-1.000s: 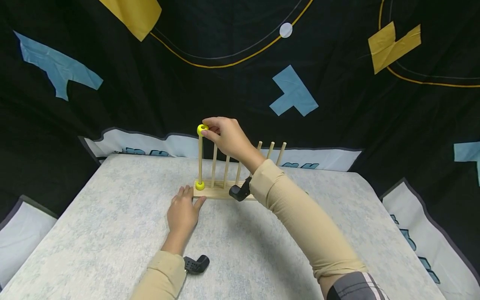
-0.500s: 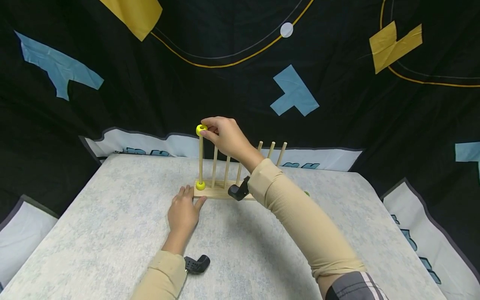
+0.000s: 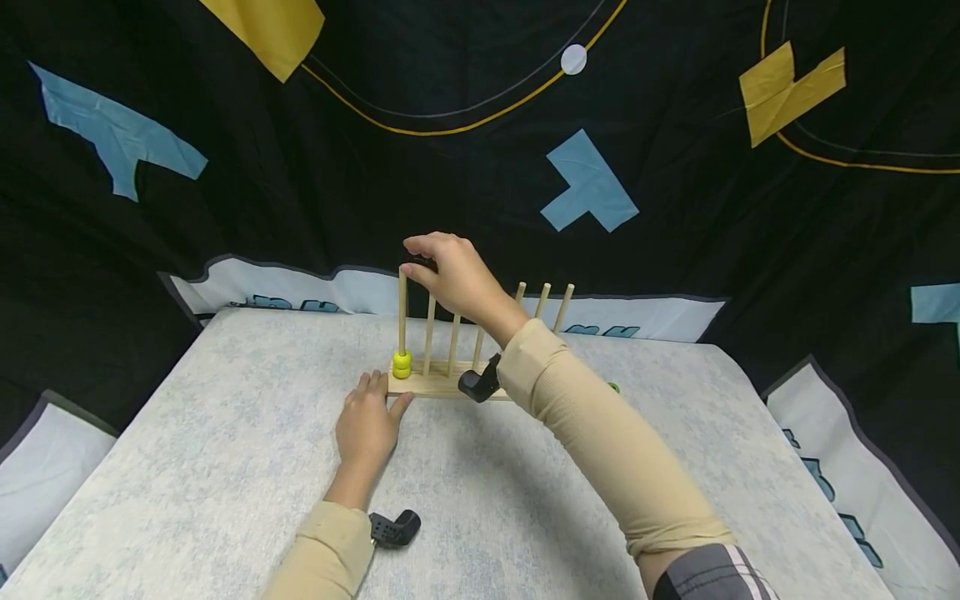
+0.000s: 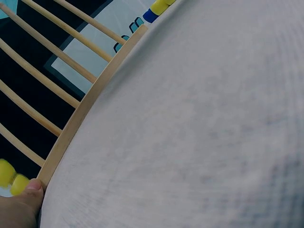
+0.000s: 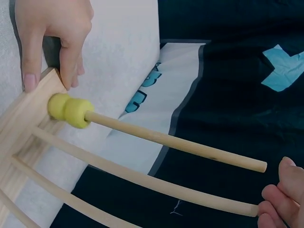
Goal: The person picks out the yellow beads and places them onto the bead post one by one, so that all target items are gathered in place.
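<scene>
A wooden peg stand [image 3: 431,385] with a row of upright rods stands toward the back of the table. Two yellow beads [image 5: 71,110] sit stacked at the foot of its leftmost rod [image 5: 175,141]. My left hand [image 3: 367,425] grips the left end of the base, thumb along the front and fingers around the end. Beside the top of that same rod is my right hand [image 3: 459,271], thumb and forefinger spread apart with nothing between them. The right forearm hides the right part of the base in the head view.
Blue and yellow beads [image 4: 158,8] lie past the stand's far end in the left wrist view. A bit of a green bead [image 3: 613,387] peeks out beside the right sleeve. Black cloth [image 3: 450,192] hangs behind the pale table [image 3: 225,433].
My right hand has let go of the second yellow bead, which has dropped down the leftmost rod onto the first one. The left hand stays on the base.
</scene>
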The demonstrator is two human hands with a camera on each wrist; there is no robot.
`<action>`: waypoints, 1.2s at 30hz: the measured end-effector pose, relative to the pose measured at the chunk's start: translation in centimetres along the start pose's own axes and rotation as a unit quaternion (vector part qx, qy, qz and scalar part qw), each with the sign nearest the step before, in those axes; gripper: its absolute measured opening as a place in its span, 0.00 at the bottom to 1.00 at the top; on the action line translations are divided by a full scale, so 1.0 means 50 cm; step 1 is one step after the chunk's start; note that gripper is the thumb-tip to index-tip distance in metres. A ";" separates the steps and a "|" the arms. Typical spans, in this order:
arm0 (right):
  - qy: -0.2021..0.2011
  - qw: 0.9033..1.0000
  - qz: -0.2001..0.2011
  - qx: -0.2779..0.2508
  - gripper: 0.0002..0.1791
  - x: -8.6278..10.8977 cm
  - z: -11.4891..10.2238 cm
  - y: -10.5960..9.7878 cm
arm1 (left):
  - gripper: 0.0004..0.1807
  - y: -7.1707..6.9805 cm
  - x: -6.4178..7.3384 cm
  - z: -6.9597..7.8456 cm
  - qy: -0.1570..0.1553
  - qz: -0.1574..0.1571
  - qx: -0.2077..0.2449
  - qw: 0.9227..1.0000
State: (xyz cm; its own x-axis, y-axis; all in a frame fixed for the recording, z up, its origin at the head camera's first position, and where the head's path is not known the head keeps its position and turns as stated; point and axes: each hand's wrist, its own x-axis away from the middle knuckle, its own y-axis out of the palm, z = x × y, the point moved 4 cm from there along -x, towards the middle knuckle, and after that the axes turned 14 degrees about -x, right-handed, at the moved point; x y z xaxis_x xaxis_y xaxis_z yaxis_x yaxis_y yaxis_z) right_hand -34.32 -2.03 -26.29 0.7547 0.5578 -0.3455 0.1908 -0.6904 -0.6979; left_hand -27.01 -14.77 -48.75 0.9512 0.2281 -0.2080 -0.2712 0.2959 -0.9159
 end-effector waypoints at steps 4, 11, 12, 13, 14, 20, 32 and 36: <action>-0.013 1.000 0.004 0.002 0.23 0.007 -0.008 -0.007 | 0.34 -0.001 0.000 0.000 0.000 0.002 0.001 1.000; -0.051 0.998 0.018 -0.013 0.22 0.037 -0.014 -0.018 | 0.33 0.001 0.001 -0.001 -0.001 0.001 0.006 1.000; -0.056 0.998 0.018 -0.016 0.22 0.043 -0.012 -0.018 | 0.33 0.002 0.001 -0.002 -0.001 0.001 0.007 1.000; -0.060 0.998 0.019 -0.018 0.22 0.050 -0.010 -0.018 | 0.33 0.002 0.001 -0.002 -0.001 0.001 0.008 1.000; -0.063 0.998 0.020 -0.020 0.22 0.057 -0.007 -0.018 | 0.33 0.002 0.001 -0.002 -0.001 0.002 0.009 1.000; -0.077 0.996 0.041 -0.036 0.21 0.106 0.013 -0.022 | 0.34 0.002 0.002 0.001 -0.001 -0.002 0.007 1.000; -0.071 0.993 0.053 -0.082 0.20 0.199 0.043 -0.017 | 0.35 0.000 -0.002 0.002 -0.002 -0.005 0.006 1.000; -0.075 0.994 0.043 -0.072 0.20 0.235 0.055 -0.004 | 0.35 0.002 -0.001 0.003 -0.002 -0.009 0.004 1.000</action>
State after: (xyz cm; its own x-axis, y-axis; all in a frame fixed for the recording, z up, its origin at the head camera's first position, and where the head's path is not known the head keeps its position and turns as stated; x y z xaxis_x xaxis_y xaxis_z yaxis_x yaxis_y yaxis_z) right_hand -27.25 5.95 -31.94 0.6728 0.5481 -0.4969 0.2251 -0.7915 -0.5682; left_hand -27.08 -14.63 -48.77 0.9551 0.2274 -0.1900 -0.2556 0.3079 -0.9164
